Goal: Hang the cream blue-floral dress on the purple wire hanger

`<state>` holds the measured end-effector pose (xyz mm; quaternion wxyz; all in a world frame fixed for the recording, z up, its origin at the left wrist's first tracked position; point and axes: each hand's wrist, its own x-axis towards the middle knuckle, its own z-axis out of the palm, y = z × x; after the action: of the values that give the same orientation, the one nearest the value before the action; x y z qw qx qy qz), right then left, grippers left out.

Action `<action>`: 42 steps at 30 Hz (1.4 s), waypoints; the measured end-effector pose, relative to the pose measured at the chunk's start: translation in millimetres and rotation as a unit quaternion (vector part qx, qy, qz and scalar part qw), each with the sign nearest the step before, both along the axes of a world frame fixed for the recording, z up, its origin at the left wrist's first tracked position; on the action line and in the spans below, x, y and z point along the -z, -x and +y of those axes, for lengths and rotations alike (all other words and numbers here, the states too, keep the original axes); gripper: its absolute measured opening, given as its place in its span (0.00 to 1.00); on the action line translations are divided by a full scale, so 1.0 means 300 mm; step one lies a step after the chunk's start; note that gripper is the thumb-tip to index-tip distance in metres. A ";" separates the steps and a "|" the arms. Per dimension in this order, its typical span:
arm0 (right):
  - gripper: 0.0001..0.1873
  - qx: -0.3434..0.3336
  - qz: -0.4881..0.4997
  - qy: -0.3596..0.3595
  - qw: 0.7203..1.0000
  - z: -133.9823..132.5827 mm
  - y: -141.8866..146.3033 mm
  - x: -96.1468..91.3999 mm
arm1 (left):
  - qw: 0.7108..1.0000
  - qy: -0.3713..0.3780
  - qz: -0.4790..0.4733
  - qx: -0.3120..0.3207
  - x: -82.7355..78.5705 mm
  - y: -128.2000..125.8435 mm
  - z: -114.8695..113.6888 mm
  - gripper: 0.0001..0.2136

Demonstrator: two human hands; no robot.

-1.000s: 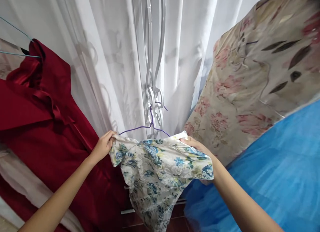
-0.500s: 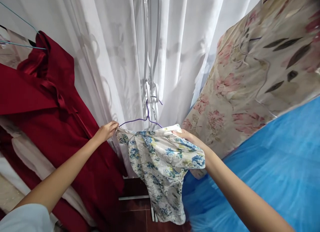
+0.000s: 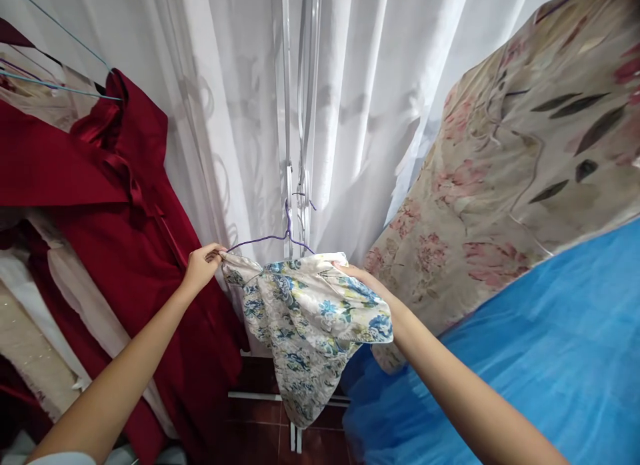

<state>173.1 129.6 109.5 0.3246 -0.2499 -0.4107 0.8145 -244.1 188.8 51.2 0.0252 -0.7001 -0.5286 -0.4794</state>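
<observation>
A white blouse with blue and yellow flowers (image 3: 305, 318) hangs in the middle of the head view on a thin purple hanger (image 3: 260, 240). My left hand (image 3: 203, 268) pinches the blouse's left shoulder at the end of the hanger. At the other shoulder, my right hand (image 3: 357, 275) grips the cloth, its fingers partly hidden by the fabric. The hanger's hook rises close to a white metal rack (image 3: 289, 178); whether it rests on the rack I cannot tell.
Dark red garments (image 3: 125, 251) hang on the left from a light blue hanger (image 3: 65, 86). A cream floral dress (image 3: 475, 185) and blue tulle (image 3: 525, 345) fill the right side. White curtains (image 3: 240, 118) cover the back, above a red tiled floor (image 3: 250, 438).
Both hands and the blouse have shifted slightly left in view. The blouse's lower edge has swung inward and up. The hanging garments on the left appear further right as the view turned.
</observation>
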 end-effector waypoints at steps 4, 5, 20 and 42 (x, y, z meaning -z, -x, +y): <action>0.18 -0.003 0.005 -0.003 1.000 -0.001 -0.011 -0.023 | 0.999 0.025 0.043 0.010 -0.008 0.028 -0.053 0.12; 0.17 0.001 0.007 -0.010 1.000 0.002 -0.010 -0.027 | 0.998 0.029 0.054 0.014 -0.013 0.037 -0.057 0.12; 0.12 0.049 -0.020 0.033 0.998 0.006 0.039 0.024 | 0.988 0.038 0.031 0.146 -0.306 -0.242 -0.016 0.18; 0.26 0.020 -0.160 -0.437 0.885 -0.271 0.125 -0.027 | 0.999 0.019 0.031 0.009 0.016 -0.145 -0.047 0.14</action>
<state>135.7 48.3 117.6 0.3472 -0.2176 -0.7665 0.4946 -200.7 174.8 46.4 0.0242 -0.7196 -0.5305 -0.4474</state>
